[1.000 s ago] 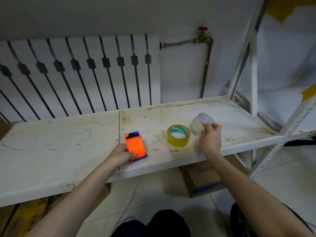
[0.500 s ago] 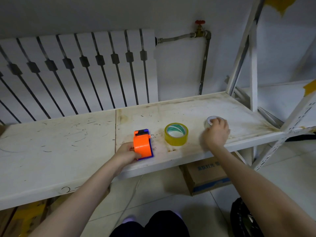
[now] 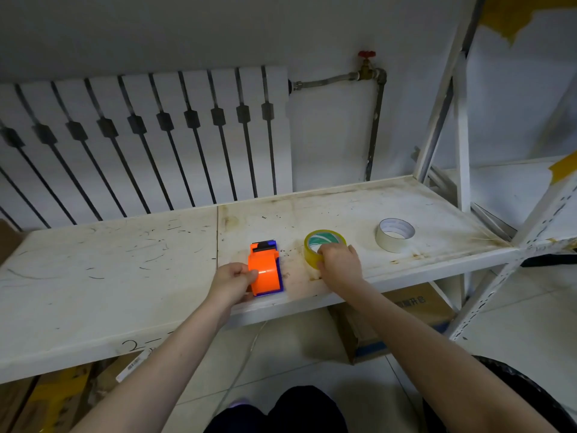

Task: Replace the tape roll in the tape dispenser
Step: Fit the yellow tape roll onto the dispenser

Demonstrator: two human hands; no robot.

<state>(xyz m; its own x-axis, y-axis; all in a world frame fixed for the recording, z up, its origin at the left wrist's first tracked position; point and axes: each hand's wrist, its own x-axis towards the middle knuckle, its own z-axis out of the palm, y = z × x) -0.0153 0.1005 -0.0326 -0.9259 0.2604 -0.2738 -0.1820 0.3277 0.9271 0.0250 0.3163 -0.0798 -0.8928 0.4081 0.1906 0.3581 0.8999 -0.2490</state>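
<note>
While the left hand (image 3: 232, 281) clasps the orange-and-blue plastic tape dispenser (image 3: 265, 268) lying on the scuffed white shelf (image 3: 109, 276), the right hand (image 3: 338, 264) closes on the adjacent yellow tape roll (image 3: 323, 242), apparently mid-pickup; next, lift and seat it in the dispenser.

orange plastic tape dispenser (image 3: 264, 270) with blue base, black front | yellow tape roll (image 3: 323, 246), green-and-white core | off-white tape roll (image 3: 395, 235) | white metal shelf (image 3: 109, 276), rust-stained and scuffed | red valve handle (image 3: 366, 54)
</note>
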